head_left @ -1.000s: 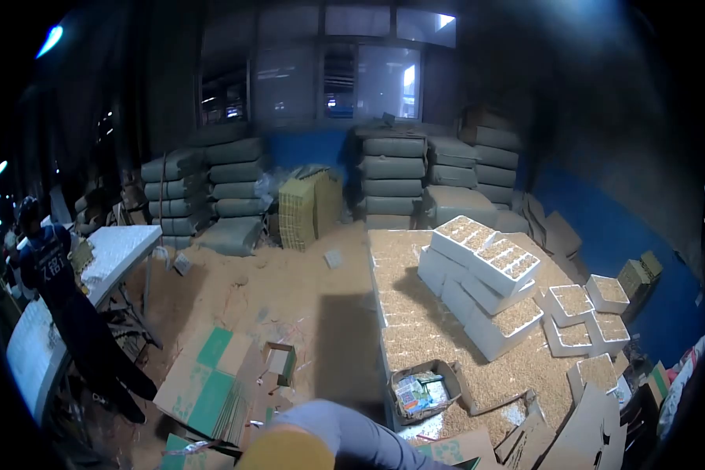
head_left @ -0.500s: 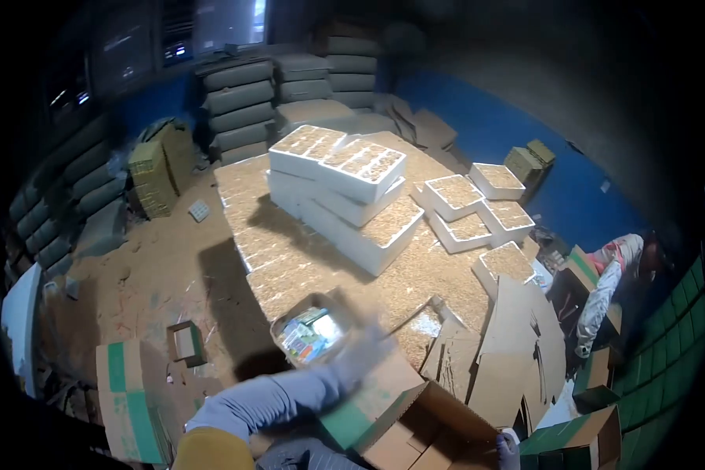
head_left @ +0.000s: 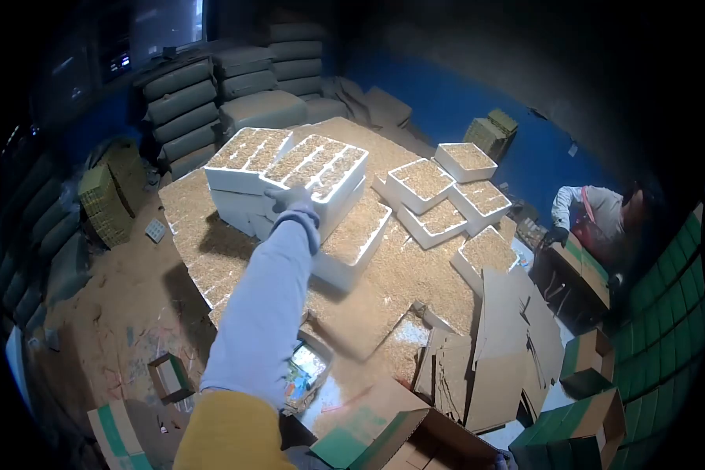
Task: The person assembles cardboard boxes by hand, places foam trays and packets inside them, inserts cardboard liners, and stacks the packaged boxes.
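My left hand (head_left: 291, 200), in a grey glove, reaches over the table to the near left corner of a white foam box (head_left: 343, 188). Its fingers look spread against the rim; whether they bear on it I cannot tell. The box tops a stack and is filled with tan granular material in rows split by white strips. At the bottom edge, my right hand (head_left: 506, 460) is mostly cut off, its fingers at the rim of an open cardboard box (head_left: 406, 432) with a green band. Below my left forearm, a container (head_left: 321, 374) of small colourful packets is partly hidden.
More filled white boxes (head_left: 423, 182) stand at the table's far right. Flattened cardboard (head_left: 517, 345) leans at the near right. A co-worker (head_left: 599, 215) handles a carton (head_left: 576, 270) beside green-banded cartons. Stuffed sacks (head_left: 182, 106) are piled at the back left.
My left hand has moved forward and up from near the packet container to the stacked white box. The view has shifted. The co-worker has come further into view, a gloved hand on a carton.
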Motion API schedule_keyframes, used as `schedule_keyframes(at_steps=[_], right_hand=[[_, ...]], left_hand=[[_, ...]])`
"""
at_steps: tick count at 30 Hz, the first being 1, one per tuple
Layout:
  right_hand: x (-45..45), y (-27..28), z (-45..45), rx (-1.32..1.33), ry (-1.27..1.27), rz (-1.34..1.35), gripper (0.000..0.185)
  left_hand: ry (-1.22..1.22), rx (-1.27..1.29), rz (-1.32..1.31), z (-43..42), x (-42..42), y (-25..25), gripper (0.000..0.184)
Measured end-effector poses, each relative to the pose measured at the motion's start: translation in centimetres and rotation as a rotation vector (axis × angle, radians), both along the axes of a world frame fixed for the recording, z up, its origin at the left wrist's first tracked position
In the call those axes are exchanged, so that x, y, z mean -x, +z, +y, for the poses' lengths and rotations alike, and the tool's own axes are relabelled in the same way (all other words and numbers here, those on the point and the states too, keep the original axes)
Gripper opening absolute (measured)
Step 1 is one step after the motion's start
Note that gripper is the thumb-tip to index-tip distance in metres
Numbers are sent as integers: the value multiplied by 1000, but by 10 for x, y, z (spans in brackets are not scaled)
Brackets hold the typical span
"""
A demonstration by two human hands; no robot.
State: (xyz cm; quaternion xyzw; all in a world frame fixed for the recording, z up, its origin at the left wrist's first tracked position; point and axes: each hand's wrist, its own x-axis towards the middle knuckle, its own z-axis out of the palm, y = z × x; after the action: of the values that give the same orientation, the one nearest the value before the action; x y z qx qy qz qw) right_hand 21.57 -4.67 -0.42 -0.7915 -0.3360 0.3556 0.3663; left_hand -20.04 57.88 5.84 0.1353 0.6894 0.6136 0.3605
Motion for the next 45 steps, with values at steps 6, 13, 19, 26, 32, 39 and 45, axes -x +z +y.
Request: schedule_keyframes(at_steps=[6, 13, 19, 26, 32, 39, 45], right_hand=[[7, -1, 1, -46, -9, -13, 30], [11, -11, -2, -120, -27, -35, 25], [-37, -45, 25, -186, 217, -259, 29], [-44, -16, 46, -227, 322, -1, 32], [-43, -53, 30, -216, 169, 247, 38], [-120, -36, 59, -221, 501, 51, 29], [-207, -218, 112, -430, 102, -928, 71]], left_hand=[[-185, -223, 61, -39, 47, -27, 101], [-801, -443, -664, -102, 61, -32, 51], [-1208, -129, -702, -304, -47, 15, 47], [-1560, -9, -522, -446, -141, -23, 74], [-1557, 149, -418, -473, -78, -23, 75], [-1632, 113, 290, -487, -103, -56, 70], [-1340, -494, 1045, -507, -129, -48, 48]])
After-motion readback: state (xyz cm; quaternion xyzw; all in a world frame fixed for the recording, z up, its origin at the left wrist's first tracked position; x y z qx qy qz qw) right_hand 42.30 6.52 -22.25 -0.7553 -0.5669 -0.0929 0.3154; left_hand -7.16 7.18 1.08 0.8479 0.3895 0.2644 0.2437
